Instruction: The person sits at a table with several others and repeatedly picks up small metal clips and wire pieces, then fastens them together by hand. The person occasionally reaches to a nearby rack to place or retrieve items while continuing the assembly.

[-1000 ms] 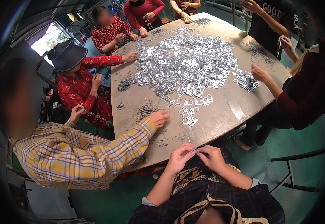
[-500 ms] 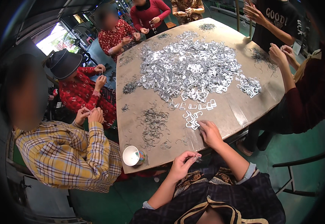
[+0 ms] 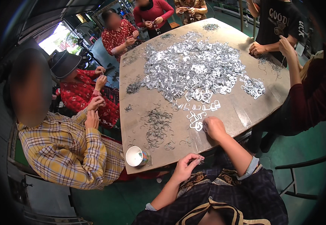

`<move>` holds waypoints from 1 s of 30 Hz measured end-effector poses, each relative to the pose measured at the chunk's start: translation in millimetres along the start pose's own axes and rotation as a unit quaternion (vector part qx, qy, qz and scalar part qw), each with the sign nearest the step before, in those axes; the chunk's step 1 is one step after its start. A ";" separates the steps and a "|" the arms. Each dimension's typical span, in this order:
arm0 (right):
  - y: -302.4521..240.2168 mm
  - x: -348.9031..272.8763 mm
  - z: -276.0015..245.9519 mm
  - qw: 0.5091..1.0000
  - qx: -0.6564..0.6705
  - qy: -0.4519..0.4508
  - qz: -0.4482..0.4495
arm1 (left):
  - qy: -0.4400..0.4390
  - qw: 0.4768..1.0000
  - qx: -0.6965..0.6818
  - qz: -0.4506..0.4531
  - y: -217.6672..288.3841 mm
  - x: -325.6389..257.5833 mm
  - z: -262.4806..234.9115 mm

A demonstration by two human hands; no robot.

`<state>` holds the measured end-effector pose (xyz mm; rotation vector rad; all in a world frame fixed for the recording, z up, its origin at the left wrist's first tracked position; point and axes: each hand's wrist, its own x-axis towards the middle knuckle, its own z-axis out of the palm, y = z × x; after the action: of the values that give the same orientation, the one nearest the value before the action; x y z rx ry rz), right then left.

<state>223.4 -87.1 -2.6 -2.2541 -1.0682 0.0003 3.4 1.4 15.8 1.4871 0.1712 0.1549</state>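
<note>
Near the front edge of the table point(image 3: 245, 112), the right hand point(image 3: 214, 127) rests closed on a few shiny metal clips point(image 3: 194, 122). The left hand point(image 3: 185, 167) pinches one small clip point(image 3: 199, 161) just off that edge. A paper cup point(image 3: 136, 156) stands at the front left corner, and the big clip pile point(image 3: 193, 69) fills the middle

Cup point(image 3: 136, 156) left of clips point(image 3: 195, 122) on table point(image 3: 241, 108)

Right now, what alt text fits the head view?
The person's right hand reaches to small silver metal clips on a brown table, while the left hand pinches a small piece at its near edge. A paper cup stands nearby; other people sit around.
</note>
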 end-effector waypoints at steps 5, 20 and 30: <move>13.9 -18.1 -11.9 0.982 0.154 -0.012 0.108 | 0.010 1.000 -0.004 -0.001 -13.5 10.4 -2.9; -55.5 -92.9 -16.1 0.846 0.501 0.014 0.181 | 0.067 0.997 0.045 0.012 -23.6 15.8 2.9; -71.6 -102.4 -12.3 0.919 0.366 0.098 0.104 | 0.086 0.991 0.099 0.009 -24.2 14.4 1.0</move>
<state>108.0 -131.5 19.9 -1.6235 -0.5754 0.2222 17.7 1.5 -8.5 1.6732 0.3195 0.2872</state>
